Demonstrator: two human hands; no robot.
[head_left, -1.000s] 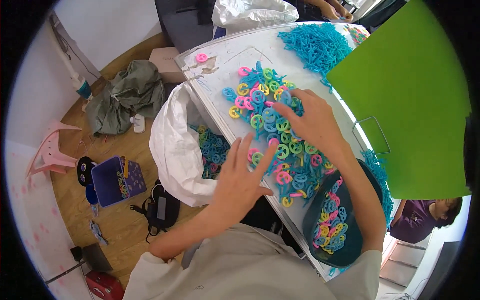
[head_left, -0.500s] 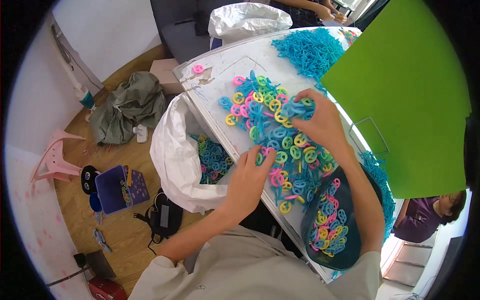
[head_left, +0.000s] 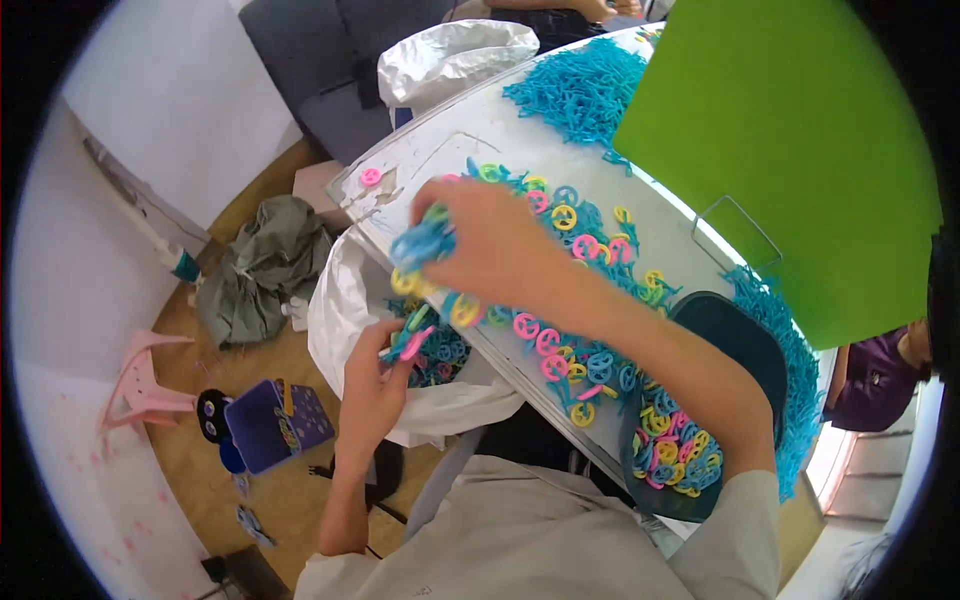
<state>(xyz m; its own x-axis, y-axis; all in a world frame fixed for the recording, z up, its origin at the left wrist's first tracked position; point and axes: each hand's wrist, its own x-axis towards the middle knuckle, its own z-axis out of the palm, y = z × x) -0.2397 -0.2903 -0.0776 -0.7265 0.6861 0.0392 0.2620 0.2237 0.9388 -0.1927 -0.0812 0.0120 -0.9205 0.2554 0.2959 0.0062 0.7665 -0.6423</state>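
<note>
My right hand (head_left: 490, 240), a little smeared by motion, is closed round a bunch of blue, green and yellow plastic wheel-shaped rings (head_left: 424, 243) above the table's near left edge. Over the mouth of a white sack (head_left: 340, 310), my left hand (head_left: 372, 385) pinches a few pink and green rings (head_left: 412, 340). Inside the sack lie mixed rings and blue pieces (head_left: 440, 360). Beneath my right arm, loose coloured rings and blue stick-like pieces (head_left: 585, 245) spread over the white table (head_left: 440, 150). A dark green tray (head_left: 735, 340) full of coloured rings (head_left: 680, 450) stands near my right elbow.
Heaps of blue stick-like pieces (head_left: 580, 90) lie at the far side and right of the table. A green board (head_left: 780, 170) with a wire handle rises at the right. Another white sack (head_left: 455, 60) stands behind. A purple bin (head_left: 280, 425) sits on the floor; two other people are partly visible.
My right hand has swung left from the pile with a bunch of rings. My left hand has gone from the table edge to over the sack. The view has shifted.
</note>
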